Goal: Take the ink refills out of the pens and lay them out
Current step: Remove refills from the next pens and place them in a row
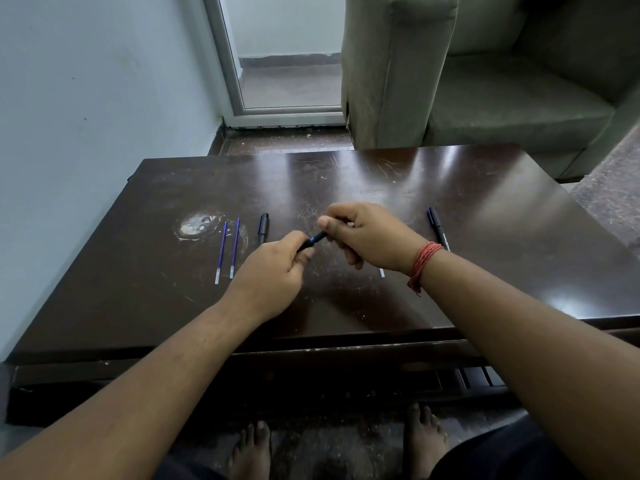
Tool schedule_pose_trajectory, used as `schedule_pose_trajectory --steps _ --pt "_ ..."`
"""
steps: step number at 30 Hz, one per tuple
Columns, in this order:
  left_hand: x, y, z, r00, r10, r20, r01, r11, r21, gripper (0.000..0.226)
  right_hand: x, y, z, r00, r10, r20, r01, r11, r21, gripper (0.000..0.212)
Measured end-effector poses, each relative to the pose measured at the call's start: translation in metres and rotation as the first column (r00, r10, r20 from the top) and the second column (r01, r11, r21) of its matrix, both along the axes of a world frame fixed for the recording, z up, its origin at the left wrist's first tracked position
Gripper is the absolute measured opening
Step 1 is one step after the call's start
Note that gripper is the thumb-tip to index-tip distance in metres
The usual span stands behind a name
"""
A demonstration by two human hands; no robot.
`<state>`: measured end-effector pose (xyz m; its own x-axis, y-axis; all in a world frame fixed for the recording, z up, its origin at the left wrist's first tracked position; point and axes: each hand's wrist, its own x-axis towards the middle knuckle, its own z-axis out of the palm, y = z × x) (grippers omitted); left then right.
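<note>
Both hands hold one black pen (314, 239) with a blue section just above the middle of the dark table (450, 209). My left hand (273, 271) grips its lower end and my right hand (367, 237) pinches its upper end. Two blue ink refills (221, 252) (235, 248) lie side by side to the left. Beside them lies a black pen barrel (263, 227), partly behind my left hand. Another black pen (437, 227) lies to the right, past my right wrist. A small clear tip of a refill (382, 272) shows under my right hand; the remainder is hidden.
A pale worn patch (197, 225) marks the tabletop left of the refills. A grey-green sofa (485, 81) stands behind the table, a wall runs along the left, and a glass door (287, 53) is at the back. Bare feet (249, 452) rest below the table's front edge.
</note>
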<state>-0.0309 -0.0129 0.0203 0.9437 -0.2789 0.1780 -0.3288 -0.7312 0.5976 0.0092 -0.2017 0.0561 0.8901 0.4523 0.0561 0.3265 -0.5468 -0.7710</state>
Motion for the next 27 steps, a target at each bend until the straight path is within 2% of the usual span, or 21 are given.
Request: schedule_pose_trajectory --steps 2,3,4,7,8,11,15,17,19,21,22,24,25,27 --pt "-0.0005 -0.002 0.0004 1.0 -0.005 0.004 0.005 1.0 0.016 0.013 -0.0001 0.0003 0.0011 0.999 -0.04 -0.01 0.04 0.999 -0.018 0.047" --pt "-0.0005 -0.0028 0.0008 1.0 -0.004 0.005 0.004 1.0 0.017 0.013 0.0002 -0.0004 0.0013 0.998 -0.057 -0.02 0.057 0.998 -0.001 0.049" --pt "-0.0002 -0.003 0.001 1.0 0.0 0.006 0.0 1.0 0.01 0.012 0.0008 -0.0016 0.0013 0.998 -0.061 -0.022 0.062 0.998 0.023 0.045" --pt "0.0007 -0.001 0.0013 1.0 0.005 -0.002 -0.005 1.0 -0.023 0.014 -0.0007 -0.0049 0.0036 0.999 0.014 -0.042 -0.008 0.989 0.147 0.013" --pt "0.0007 0.0 0.0014 1.0 0.005 -0.003 -0.005 1.0 -0.023 0.015 -0.0008 -0.0053 0.0034 0.998 0.043 -0.049 -0.034 0.985 0.17 0.011" --pt "0.0005 0.0011 0.0005 1.0 0.009 -0.005 -0.009 1.0 -0.005 0.016 -0.0013 -0.0014 0.0006 1.0 0.018 -0.022 -0.016 0.996 0.091 0.005" --pt "-0.0002 -0.0006 0.0004 1.0 0.01 -0.011 -0.01 1.0 0.009 0.014 0.0011 -0.0011 -0.0005 0.999 -0.038 -0.007 0.038 0.999 -0.001 0.027" --pt "0.0004 -0.0009 0.0012 1.0 0.01 -0.007 -0.01 1.0 -0.009 0.015 0.0005 -0.0057 0.0001 1.0 0.001 -0.024 0.0 0.998 0.066 0.013" --pt "0.0004 -0.001 0.0019 1.0 0.006 -0.01 -0.006 1.0 -0.024 0.016 -0.0001 -0.008 0.0008 0.997 0.059 -0.041 -0.054 0.991 0.119 0.014" --pt "0.0001 -0.0007 0.0015 1.0 0.006 -0.006 -0.006 1.0 -0.014 0.016 0.0007 -0.0059 -0.0009 0.999 0.043 -0.029 -0.04 0.995 0.096 0.007" --pt "0.0 -0.0007 0.001 1.0 0.005 -0.004 -0.005 1.0 -0.006 0.016 0.0012 -0.004 -0.0013 1.0 0.018 -0.014 -0.017 0.998 0.064 0.007" --pt "0.0003 -0.0009 0.0003 1.0 0.004 -0.007 -0.004 1.0 0.007 0.015 0.0018 -0.0023 -0.001 1.0 -0.022 0.016 0.022 1.0 -0.004 0.026" --pt "0.0004 -0.0008 0.0003 1.0 0.004 -0.007 -0.004 1.0 0.009 0.015 0.0018 -0.0025 -0.0007 0.999 -0.028 0.016 0.028 1.0 -0.004 0.028" --pt "0.0011 -0.0005 0.001 1.0 0.005 -0.005 -0.006 1.0 -0.004 0.015 0.0008 -0.0057 0.0002 1.0 -0.008 -0.006 0.009 0.998 0.064 0.016"
